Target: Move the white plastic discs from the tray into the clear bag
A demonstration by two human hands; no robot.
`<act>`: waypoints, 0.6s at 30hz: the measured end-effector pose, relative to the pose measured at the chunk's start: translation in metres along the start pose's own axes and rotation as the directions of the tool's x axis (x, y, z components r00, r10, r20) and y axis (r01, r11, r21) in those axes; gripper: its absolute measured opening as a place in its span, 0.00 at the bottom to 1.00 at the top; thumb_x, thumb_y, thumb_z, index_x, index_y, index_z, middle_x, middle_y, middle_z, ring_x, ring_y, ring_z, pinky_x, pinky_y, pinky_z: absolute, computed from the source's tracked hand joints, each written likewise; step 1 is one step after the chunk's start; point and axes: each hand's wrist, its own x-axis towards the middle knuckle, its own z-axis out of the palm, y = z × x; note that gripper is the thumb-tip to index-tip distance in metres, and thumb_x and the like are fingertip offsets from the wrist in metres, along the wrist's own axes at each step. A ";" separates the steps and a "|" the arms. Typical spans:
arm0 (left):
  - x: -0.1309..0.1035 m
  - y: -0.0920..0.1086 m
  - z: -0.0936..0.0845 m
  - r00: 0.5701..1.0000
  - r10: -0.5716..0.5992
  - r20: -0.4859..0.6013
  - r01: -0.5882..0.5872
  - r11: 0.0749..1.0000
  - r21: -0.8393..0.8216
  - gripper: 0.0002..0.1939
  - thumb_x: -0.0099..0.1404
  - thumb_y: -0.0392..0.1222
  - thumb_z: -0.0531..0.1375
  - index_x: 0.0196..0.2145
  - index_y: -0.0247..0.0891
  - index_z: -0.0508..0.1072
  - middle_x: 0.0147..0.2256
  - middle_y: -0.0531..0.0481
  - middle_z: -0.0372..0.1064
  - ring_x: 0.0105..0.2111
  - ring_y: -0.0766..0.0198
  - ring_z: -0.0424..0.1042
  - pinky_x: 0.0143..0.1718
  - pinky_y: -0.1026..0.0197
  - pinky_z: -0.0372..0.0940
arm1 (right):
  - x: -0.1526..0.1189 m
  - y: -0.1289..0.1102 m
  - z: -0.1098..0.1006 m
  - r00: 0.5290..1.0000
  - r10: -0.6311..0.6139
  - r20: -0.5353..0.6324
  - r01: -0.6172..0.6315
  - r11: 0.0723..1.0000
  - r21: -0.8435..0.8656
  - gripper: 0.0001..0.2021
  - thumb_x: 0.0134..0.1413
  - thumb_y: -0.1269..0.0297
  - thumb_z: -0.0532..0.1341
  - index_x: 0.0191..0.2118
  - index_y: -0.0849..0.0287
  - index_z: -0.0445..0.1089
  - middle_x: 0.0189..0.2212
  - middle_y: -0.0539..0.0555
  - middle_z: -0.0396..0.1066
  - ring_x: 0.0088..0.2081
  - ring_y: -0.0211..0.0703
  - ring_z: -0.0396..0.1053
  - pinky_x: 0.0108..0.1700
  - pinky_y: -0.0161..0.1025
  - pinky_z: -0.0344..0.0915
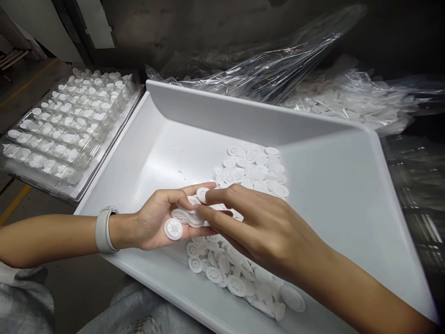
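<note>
Left hand [156, 227]: I am cupping several white discs [173, 229] in its upturned palm, thumb bent inward;
Right hand [267, 227]: I am touching those discs with its fingertips; whether pinching one, I cannot tell;
Loose discs [236, 285]: lying below and beyond both hands, inside the grey bin [347, 195];
Clear tray [93, 155]: standing beyond the left hand, holding white pieces [36, 112].

Dark backdrop [194, 28], dim grey floor [76, 287], yellow floor line [14, 204]
</note>
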 end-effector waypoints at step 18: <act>-0.004 0.001 0.005 0.995 0.033 -0.098 -0.040 0.997 -0.067 0.32 0.54 0.27 0.52 0.58 0.31 0.61 0.52 0.40 0.65 0.47 0.55 0.70 0.48 0.51 0.66 | -0.001 0.004 -0.021 0.999 0.017 0.037 -0.018 0.999 0.037 0.08 0.56 0.79 0.57 0.26 0.67 0.62 0.28 0.58 0.65 0.28 0.36 0.60 0.25 0.37 0.55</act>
